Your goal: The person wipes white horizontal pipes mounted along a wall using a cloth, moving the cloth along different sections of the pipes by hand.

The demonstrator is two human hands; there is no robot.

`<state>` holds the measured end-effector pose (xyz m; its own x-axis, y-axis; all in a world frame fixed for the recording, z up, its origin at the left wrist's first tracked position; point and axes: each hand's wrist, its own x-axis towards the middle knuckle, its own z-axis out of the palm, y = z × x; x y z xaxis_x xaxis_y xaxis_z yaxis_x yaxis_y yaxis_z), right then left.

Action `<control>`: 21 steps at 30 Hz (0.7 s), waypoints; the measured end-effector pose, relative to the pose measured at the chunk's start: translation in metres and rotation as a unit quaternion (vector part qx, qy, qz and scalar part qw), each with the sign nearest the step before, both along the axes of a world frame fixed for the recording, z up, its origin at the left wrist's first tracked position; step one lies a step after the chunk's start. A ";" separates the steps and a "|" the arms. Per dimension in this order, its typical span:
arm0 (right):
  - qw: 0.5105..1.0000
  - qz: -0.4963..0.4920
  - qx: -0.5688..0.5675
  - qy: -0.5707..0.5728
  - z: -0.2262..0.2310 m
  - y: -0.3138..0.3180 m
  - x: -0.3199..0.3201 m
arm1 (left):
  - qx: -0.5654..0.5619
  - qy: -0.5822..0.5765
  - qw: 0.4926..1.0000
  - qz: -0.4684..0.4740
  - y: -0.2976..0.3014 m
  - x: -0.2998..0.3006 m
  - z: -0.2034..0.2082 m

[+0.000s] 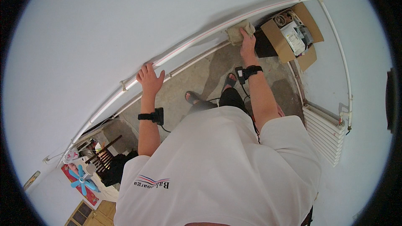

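Note:
A long white pipe with a thin red stripe runs along the wall in front of me. My left hand rests on this pipe, fingers spread over it and thumb standing apart. Farther right, my right hand is closed on a beige cloth. The cloth is bunched up and lies just under the pipe, close to the wall; whether it touches the pipe I cannot tell. Some of the right fingers are hidden by the cloth and the hand. Both wrists wear black straps with small boxes.
An open cardboard box with assorted items stands right of the cloth. A lower pipe runs near the concrete floor. A white radiator is at the right. A blue fan and a dark chair are at lower left.

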<state>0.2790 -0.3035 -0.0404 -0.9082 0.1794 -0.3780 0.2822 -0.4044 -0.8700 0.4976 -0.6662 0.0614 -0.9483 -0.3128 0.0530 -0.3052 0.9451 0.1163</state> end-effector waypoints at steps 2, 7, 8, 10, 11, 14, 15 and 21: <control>0.999 0.022 -0.027 -0.029 0.003 -0.001 -0.001 | -0.007 0.005 1.000 0.004 -0.001 0.002 -0.001; 0.995 0.002 -0.061 -0.073 0.007 -0.008 -0.007 | 0.002 0.013 1.000 -0.003 0.000 0.000 -0.001; 0.995 0.008 -0.066 -0.078 0.007 -0.009 -0.007 | 0.001 0.013 1.000 -0.003 0.000 0.000 -0.001; 0.987 0.072 -0.119 -0.078 0.026 -0.018 -0.004 | 0.005 0.015 1.000 0.001 -0.002 0.005 -0.001; 0.976 0.122 -0.165 -0.070 0.037 -0.021 -0.002 | 0.005 0.015 1.000 0.002 -0.001 0.004 -0.001; 0.981 0.077 -0.142 -0.107 0.029 -0.033 0.002 | 0.006 0.004 1.000 0.002 0.001 0.002 0.000; 0.981 0.077 -0.141 -0.108 0.028 -0.035 0.004 | 0.011 0.008 1.000 0.000 0.002 0.001 0.001; 0.960 0.177 -0.184 -0.118 0.054 -0.066 0.040 | 0.020 0.002 1.000 0.000 0.000 0.003 0.002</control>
